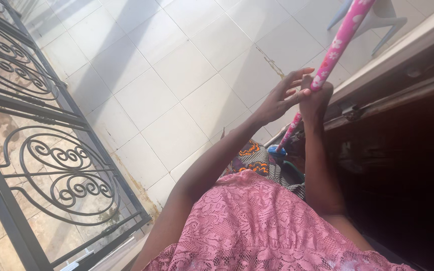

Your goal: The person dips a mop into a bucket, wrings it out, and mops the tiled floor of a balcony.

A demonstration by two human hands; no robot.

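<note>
1. The pink floral handle [338,44] is the landmark: a long pole, likely of a mop or broom, running diagonally from the top edge down towards the person's lap.
2. Its long axis tilts, with the upper end pointing up and right out of view and the lower end pointing down and left to a blue fitting [276,149] just above the patterned cloth [255,159].
3. The right hand [315,98] is clenched around the handle, at about its middle.
4. The left hand [283,95] is just left of the handle, fingers spread and loose, fingertips touching the right hand; it grips nothing.
5. Right of the handle, close by, runs a pale ledge [403,52] over a dark doorway, leaving little room on that side.
6. Left of the handle lies a broad white tiled floor [177,75], bounded far left by a black scrolled iron gate [51,150].
7. Above the handle's upper end stand the legs of a blue chair [388,22].
</note>
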